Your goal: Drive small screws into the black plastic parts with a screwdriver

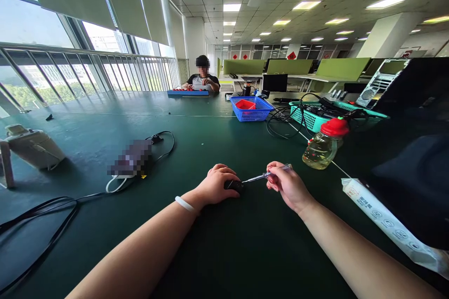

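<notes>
My left hand (216,184) is wrapped over a small black object (234,186), which looks like a computer mouse, on the dark green table (210,252). Part of that object is hidden under the fingers. A screwdriver (258,177) with a clear handle is pinched in my right hand (285,184). Its thin metal shaft points left, and the tip meets or nearly meets the black object's right end; I cannot tell whether it touches. A white band (184,204) circles my left wrist.
Right of my hands stand a red-lidded bottle (322,145) and a white packet (386,224). Farther off are a blue basket (251,114) and a green basket (308,120) with cables. Left lie a blurred device (135,156) and black cords (66,215). Another person (202,77) sits opposite.
</notes>
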A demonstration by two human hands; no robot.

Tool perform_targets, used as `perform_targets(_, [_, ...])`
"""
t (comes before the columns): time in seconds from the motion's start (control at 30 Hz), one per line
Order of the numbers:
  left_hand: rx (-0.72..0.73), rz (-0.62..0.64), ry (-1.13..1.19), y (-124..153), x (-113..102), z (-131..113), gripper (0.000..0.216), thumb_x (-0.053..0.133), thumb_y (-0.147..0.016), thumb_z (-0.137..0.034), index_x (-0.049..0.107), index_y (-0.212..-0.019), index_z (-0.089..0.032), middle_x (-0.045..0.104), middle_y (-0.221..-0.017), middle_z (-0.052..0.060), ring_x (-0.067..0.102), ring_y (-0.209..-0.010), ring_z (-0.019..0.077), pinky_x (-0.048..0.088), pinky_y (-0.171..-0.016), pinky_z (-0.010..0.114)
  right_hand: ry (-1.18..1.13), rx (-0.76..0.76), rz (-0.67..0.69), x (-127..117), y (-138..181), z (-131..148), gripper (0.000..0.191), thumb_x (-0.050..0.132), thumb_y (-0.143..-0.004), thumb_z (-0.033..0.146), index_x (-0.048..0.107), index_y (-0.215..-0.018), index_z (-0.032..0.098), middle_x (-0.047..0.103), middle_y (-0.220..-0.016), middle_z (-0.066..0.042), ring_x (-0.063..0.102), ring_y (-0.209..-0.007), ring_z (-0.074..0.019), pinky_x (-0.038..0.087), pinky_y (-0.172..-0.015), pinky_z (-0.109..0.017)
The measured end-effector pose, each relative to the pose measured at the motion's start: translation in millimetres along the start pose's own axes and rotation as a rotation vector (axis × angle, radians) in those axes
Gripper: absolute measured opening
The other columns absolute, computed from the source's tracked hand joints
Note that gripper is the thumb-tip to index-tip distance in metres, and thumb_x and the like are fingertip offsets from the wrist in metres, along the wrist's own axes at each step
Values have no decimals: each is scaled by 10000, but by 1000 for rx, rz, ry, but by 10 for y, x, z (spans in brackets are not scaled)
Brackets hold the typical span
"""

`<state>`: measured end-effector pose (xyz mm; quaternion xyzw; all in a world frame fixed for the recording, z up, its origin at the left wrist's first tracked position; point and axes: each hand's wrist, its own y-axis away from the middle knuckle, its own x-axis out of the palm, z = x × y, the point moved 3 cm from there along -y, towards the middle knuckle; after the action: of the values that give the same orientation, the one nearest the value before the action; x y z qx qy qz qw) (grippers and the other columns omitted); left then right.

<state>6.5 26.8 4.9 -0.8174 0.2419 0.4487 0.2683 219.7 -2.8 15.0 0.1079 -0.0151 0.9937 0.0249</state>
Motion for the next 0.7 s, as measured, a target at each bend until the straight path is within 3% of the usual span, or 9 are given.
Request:
perform_targets(0.27, [10,-11,-1,6,2,6,403,815,-715,-440,743,-1080,-284,686,-1203,57,521,-1215,303,371,-1093,497,166,-84,40,-5,-2,17,306,691,-732,470,549,-671,207,466,-485,64,374,-404,-80,333,-460,-255])
perform_targets(0.43, [5,2,-8,4,-8,-4,405,821,-711,-420,742,-1082,-277,684,-1207,58,511,-1224,311,377,-1087,497,267,-237,35,-7,-4,50,375,714,-772,567,607,-748,209,557,-590,21,520,-581,-135,438,-626,-292])
perform_targets(0.57, [47,16,5,10,-23,-27,413,833,-695,-421,742,-1069,-272,674,-1231,67,495,-1251,320,357,-1098,510,147,-237,-7,14,0,36,491,790,-698,562,562,-981,233,634,-760,24,533,-567,-119,465,-627,-305])
perform_targets(0.7, [115,69,56,25,-9,-69,429,856,-655,-453,748,-1027,-266,664,-1244,72,464,-1285,338,341,-1100,522,164,-325,-28,19,24,38,800,784,-737,497,330,-1362,289,653,-770,55,523,-522,-125,474,-598,-315])
